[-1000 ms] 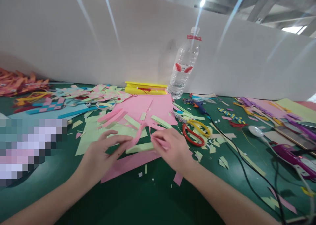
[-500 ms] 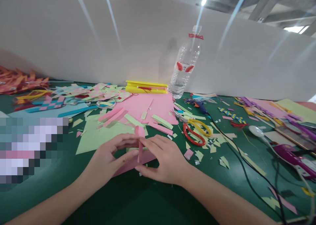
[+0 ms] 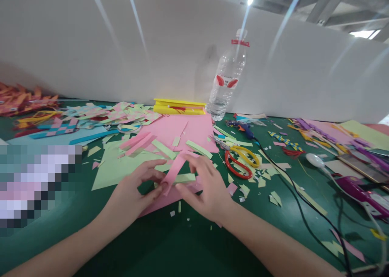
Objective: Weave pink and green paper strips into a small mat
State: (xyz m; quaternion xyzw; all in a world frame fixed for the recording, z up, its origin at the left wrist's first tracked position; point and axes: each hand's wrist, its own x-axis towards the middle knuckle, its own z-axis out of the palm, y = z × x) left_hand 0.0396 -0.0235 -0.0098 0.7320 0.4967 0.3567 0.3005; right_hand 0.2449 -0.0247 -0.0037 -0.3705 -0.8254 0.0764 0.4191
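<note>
A pink paper strip (image 3: 175, 169) slants upward between my two hands. My left hand (image 3: 136, 190) pinches its lower end between thumb and fingers. Beside its upper end is my right hand (image 3: 208, 187), with thumb and index finger spread apart; whether a fingertip touches the strip I cannot tell. A light green strip (image 3: 185, 178) lies just behind the pink one, near my right thumb. Under my hands rests a pink paper sheet (image 3: 159, 204), partly covered by them.
Scissors (image 3: 240, 161) with red and yellow handles lie right among paper scraps. Behind stand a clear plastic bottle (image 3: 226, 82) and a yellow folded holder (image 3: 179, 106). A blue glue gun (image 3: 243, 129) trails a black cord. A purple device (image 3: 360, 196) lies far right.
The pink strip, upright and looped at the top before, now leans to the right and is straighter. My right hand has moved right, its thumb and index finger further apart.
</note>
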